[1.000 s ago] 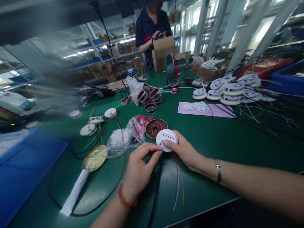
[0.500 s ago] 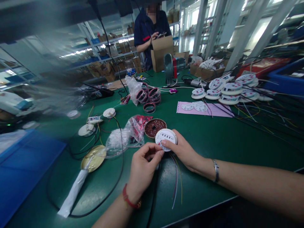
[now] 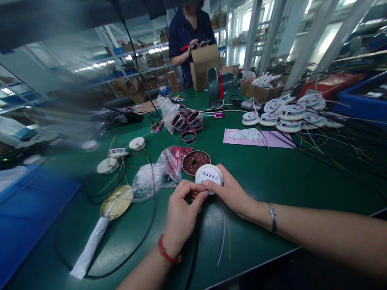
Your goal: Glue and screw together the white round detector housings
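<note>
My right hand (image 3: 231, 191) grips a round white disc unit (image 3: 208, 174) by its right edge, thumb lying on the printed face. Thin coloured wires (image 3: 224, 229) hang from beneath the unit to the table. My left hand (image 3: 186, 209) is closed in a pinch at the unit's lower left edge; what lies between the fingertips is too small to make out. Just behind the unit lies a round brown tray (image 3: 193, 162) of small parts. A clear plastic bag (image 3: 151, 177) and a red-printed bag (image 3: 173, 157) lie to the left of it.
Stacked white discs (image 3: 292, 112) with wires and a pink sheet (image 3: 272, 138) lie right. Behind are ringed parts (image 3: 189, 137) and a grey machine (image 3: 213, 88). Left are a gold dish (image 3: 119, 205), black cable and blue bin (image 3: 36, 217). A person (image 3: 190, 36) stands beyond the table.
The whole view has shifted slightly. My right thumb has moved a little to the left over the disc's face. My left hand keeps its pinch at the edge.
</note>
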`<state>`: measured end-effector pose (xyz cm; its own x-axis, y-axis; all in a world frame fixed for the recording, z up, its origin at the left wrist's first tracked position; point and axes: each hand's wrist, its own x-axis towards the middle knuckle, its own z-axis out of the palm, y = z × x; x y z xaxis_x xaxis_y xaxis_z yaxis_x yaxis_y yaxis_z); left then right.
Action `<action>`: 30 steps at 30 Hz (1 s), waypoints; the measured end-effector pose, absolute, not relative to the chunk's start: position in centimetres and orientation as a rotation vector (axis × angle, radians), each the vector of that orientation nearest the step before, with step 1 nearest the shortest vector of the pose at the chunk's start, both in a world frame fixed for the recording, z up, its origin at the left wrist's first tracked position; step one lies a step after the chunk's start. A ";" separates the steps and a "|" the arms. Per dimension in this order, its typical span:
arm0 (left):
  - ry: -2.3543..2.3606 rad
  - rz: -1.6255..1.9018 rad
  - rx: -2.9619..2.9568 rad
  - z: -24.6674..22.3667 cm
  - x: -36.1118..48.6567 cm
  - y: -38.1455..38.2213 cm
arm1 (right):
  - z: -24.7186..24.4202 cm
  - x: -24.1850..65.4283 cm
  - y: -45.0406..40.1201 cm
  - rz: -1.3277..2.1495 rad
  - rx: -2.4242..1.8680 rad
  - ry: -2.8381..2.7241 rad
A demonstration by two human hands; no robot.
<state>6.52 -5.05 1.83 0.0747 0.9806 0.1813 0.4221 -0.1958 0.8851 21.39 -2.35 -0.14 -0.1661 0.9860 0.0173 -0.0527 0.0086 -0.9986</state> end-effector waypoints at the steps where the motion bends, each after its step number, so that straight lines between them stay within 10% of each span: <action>1: 1.393 1.084 1.670 1.8 6.5 -5.0 | -0.2 21.4 -2.3 1.340 -1.077 -1.306; 19: 1.147 1.170 1.013 1.6 7.1 -4.8 | -0.1 21.6 -2.4 1.234 -1.068 -1.451; 30: 1.712 0.849 1.837 3.7 0.6 -2.0 | 0.3 21.4 -2.0 1.341 -1.148 -1.348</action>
<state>0.61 -1.96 3.72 0.0221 0.9933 0.1130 0.6912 -0.0969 0.7161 21.42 -2.01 0.28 -0.1765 0.9841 -0.0180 0.0227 -0.0142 -0.9996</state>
